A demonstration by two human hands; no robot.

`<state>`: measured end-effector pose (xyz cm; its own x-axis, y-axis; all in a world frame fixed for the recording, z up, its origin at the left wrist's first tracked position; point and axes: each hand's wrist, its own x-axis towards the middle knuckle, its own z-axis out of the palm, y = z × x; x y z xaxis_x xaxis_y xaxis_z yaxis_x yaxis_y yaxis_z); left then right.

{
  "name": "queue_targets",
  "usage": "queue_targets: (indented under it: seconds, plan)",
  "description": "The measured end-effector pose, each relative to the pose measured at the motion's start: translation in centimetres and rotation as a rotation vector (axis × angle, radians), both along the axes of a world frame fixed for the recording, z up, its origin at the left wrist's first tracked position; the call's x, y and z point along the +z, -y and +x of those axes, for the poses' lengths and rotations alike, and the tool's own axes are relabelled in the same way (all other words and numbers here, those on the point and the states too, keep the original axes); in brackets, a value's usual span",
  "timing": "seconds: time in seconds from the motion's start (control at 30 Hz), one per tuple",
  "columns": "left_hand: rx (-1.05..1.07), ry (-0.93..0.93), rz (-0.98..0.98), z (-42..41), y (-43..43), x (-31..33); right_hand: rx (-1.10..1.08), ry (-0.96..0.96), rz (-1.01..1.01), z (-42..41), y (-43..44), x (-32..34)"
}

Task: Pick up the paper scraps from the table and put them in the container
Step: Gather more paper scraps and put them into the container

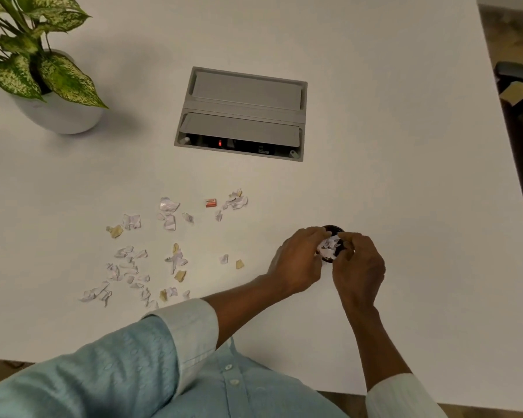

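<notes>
Both hands had closed in on one wad of white scraps. The left hand came at it from the left and the right hand from the right, each with its fingers curled in and pinching the paper. The wad sat in the mouth of the small dark container, of which only the far rim and a sliver between the fingers showed. Both wrists were bent down, knuckles up. The forearms ran back toward the body, the left one crossing in from a pale blue cuff.

The container stood on the white table, well in from both the near edge and the right edge. Bare tabletop lay to its right and between the hands and the near edge. Beyond the right edge, part of a dark chair showed.

The loose scraps lay scattered to the left of the hands, none touching the container. Among them I counted six tan bits and one orange-and-white piece. The white ones overlapped too much for a sure count, though there were well over twenty. The nearest two, one white and one tan, lay just left of the left hand.

Farther back, one grey power box with two flaps was set into the table. One potted plant stood at the far left corner.
</notes>
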<state>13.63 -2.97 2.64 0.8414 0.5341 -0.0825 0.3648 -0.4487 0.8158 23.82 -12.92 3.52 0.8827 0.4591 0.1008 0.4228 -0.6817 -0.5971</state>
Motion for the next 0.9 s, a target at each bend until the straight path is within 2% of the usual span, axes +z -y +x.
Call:
queue_targets:
  seconds: [0.07, 0.2, 0.33, 0.5, 0.67, 0.77, 0.9]
  plan:
    - [0.008, -0.017, 0.03, -2.4, -0.4, -1.0, 0.091, 0.01, 0.063, -1.4, -0.3, -0.2]
    - [0.084, -0.146, 0.103, -9.4, -1.6, -2.9, 0.347, -0.133, 0.072, -5.1, -1.5, -2.0]
    - [0.14, -0.389, 0.248, -17.1, -3.3, -4.3, 0.579, -0.289, -0.133, -8.5, -2.9, -4.9]
    - [0.221, -0.605, 0.291, -25.1, -4.3, -5.2, 0.748, -0.328, -0.404, -11.1, -5.4, -7.5]
    - [0.161, -0.757, 0.238, -29.8, -4.2, -6.1, 0.819, -0.304, -0.46, -12.4, -8.0, -8.5]
    - [0.088, -0.77, 0.197, -31.4, -4.0, -7.1, 0.873, -0.274, -0.493, -13.1, -8.9, -9.0]
    - [0.077, -0.7, 0.18, -32.1, -3.4, -8.3, 1.058, -0.241, -0.523, -14.8, -8.7, -8.7]
